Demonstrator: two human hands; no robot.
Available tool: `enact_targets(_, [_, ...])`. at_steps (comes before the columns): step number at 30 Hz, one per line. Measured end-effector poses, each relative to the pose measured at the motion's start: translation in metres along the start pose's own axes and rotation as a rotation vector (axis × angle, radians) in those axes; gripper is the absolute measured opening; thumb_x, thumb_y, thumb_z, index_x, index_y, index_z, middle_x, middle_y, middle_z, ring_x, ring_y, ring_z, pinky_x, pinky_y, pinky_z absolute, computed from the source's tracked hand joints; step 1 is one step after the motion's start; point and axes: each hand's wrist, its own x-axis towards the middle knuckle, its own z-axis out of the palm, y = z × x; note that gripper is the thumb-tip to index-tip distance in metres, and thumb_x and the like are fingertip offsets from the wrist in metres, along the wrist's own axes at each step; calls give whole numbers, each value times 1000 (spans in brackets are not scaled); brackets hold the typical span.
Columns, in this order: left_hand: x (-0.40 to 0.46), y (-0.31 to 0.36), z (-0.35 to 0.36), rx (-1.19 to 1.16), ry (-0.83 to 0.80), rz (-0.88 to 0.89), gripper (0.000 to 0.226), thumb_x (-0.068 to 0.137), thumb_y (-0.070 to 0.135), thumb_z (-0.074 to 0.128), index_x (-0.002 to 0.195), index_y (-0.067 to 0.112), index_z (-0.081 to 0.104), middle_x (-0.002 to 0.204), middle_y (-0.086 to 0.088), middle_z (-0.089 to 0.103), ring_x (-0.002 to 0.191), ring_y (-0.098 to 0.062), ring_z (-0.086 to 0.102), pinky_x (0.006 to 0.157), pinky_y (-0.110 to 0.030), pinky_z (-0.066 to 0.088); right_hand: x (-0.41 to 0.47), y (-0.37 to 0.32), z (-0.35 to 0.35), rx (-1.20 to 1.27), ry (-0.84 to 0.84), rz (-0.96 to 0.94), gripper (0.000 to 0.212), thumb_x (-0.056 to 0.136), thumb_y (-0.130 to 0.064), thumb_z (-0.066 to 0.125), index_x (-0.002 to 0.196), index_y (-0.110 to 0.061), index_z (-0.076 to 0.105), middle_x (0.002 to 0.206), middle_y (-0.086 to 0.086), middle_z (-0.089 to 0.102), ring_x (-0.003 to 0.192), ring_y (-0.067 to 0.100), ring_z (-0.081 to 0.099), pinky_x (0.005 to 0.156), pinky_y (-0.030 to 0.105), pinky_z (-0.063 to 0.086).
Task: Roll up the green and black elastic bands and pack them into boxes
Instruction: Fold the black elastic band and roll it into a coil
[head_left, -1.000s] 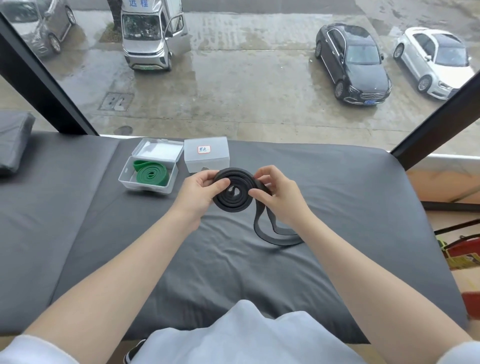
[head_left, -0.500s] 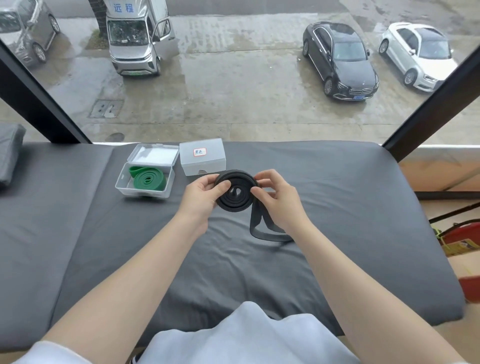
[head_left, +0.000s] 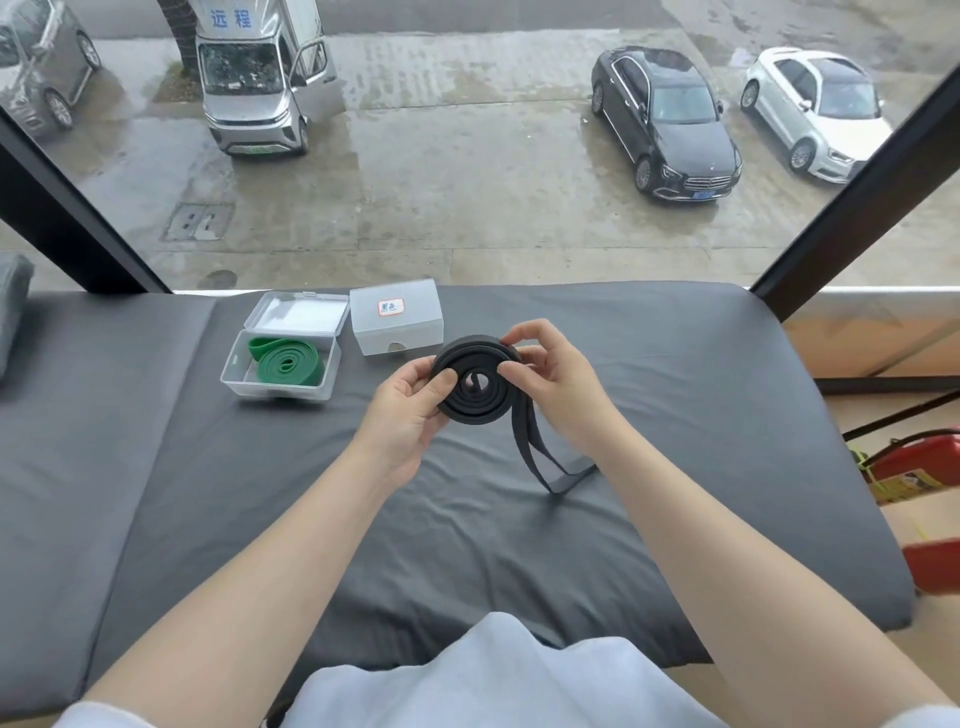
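The black band (head_left: 475, 382) is mostly coiled, held just above the grey mattress (head_left: 675, 415), with a loose tail hanging down to the sheet by the right wrist. The left hand (head_left: 410, 402) pinches the coil's near-left edge; the right hand (head_left: 550, 371) grips its far-right side. The green band (head_left: 287, 362) already lies rolled in the open box (head_left: 280, 387). The closed box (head_left: 397, 325) just behind the coil waits. Roughly half done, I'd say.
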Motion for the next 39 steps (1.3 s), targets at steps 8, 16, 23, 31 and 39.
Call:
enact_targets(8, [11, 54, 3, 979, -378, -117, 36, 66, 32, 74, 100, 32, 62, 98, 5, 72, 91, -6, 65, 91, -29, 46, 17, -29, -20, -591, -421, -86, 13, 85, -12, 62, 98, -15, 62, 64, -9, 58, 55, 0, 48, 58, 14, 37])
enact_targets(16, [13, 46, 8, 1031, -285, -3, 17, 73, 20, 74, 90, 18, 72, 92, -4, 74, 93, -21, 67, 92, -37, 48, 14, -12, -18, -370, -251, -20, 20, 84, -23, 66, 89, -25, 47, 78, -4, 67, 59, 4, 50, 60, 20, 39])
enact_targets(23, [12, 35, -5, 632, -101, 101, 23, 79, -1, 66, 92, 18, 70, 81, 11, 74, 78, -2, 67, 74, -10, 50, 7, 8, -29, -123, -198, 14, 35, 84, -10, 65, 96, -40, 51, 93, -6, 67, 84, 11, 66, 84, 26, 50])
enact_targets(31, [13, 37, -5, 619, 37, 191, 25, 74, 2, 73, 80, 26, 71, 74, 12, 74, 75, -9, 67, 82, -23, 53, 23, 0, -24, -556, -239, -202, 25, 88, -14, 58, 110, -14, 47, 89, -1, 68, 65, 20, 52, 67, 33, 46])
enact_targets(39, [15, 36, -3, 457, 82, 169, 18, 78, -2, 67, 80, 15, 67, 65, 14, 71, 62, 3, 65, 62, -8, 49, 29, -1, -15, -387, -165, -69, 16, 91, -15, 54, 100, -27, 48, 103, -2, 70, 66, 12, 62, 69, 26, 48])
